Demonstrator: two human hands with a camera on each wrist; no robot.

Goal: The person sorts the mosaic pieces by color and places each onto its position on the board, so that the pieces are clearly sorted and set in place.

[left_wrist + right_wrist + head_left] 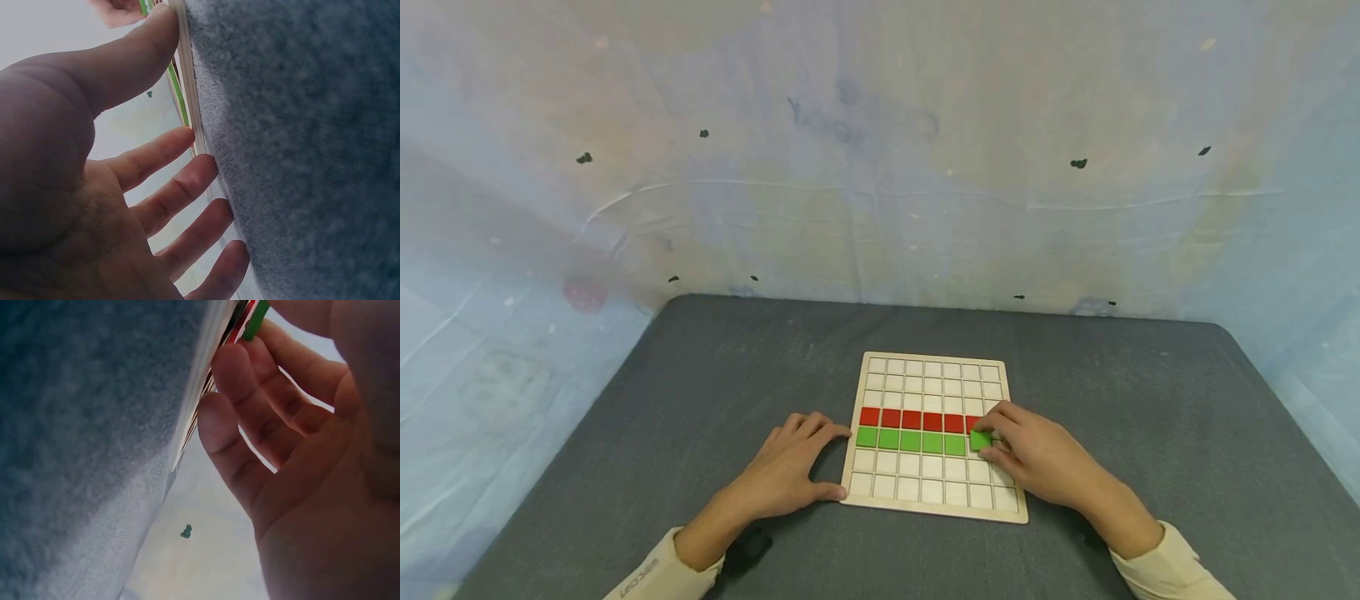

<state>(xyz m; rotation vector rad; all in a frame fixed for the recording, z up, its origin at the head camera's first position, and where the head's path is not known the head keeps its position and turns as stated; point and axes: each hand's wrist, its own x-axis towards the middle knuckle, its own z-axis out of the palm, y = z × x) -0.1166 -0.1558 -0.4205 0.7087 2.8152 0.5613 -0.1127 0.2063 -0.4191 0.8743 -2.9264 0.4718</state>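
A pale wooden grid board (917,506) lies on the dark table. Red square tiles (912,420) fill one row of it, and green square tiles (910,442) sit in the row just below. My right hand (1037,454) pinches a green tile (980,440) between thumb and fingers, over the right end of the green row. In the right wrist view that green tile (255,322) shows at the fingertips, close over the board. My left hand (786,467) is spread along the board's left edge, its thumb and index fingertip touching the rim (192,94).
The dark grey table (737,358) surrounds the board and ends at a rounded back edge. Behind it hangs a pale patterned cloth (865,167) with small black marks. Several cells of the board (942,368) above and below the coloured rows show bare wood.
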